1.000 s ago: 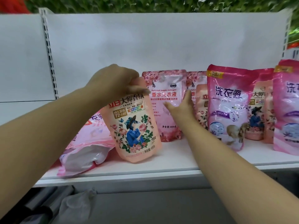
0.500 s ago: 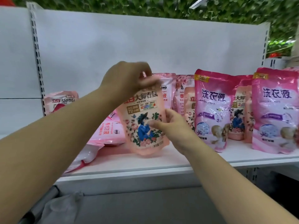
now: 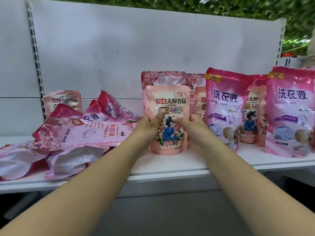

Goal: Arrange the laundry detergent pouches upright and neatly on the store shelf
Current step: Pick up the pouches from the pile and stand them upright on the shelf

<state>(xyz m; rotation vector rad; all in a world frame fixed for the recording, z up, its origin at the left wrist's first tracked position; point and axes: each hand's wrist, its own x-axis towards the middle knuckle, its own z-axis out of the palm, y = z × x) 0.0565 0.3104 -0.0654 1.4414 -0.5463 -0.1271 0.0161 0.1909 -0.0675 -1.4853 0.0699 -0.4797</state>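
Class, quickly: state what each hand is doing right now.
Left hand: grips the peach pouch, thumb on its front.
Right hand: grips the same pouch's other side.

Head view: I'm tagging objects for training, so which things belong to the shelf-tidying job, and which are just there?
Job:
- peach floral stand-up pouch, gripped by the left hand and right hand
- heap of fallen pink pouches
- upright magenta-and-lilac pouches
- white metal shelf

Just there:
- green leafy wall
- slotted shelf upright
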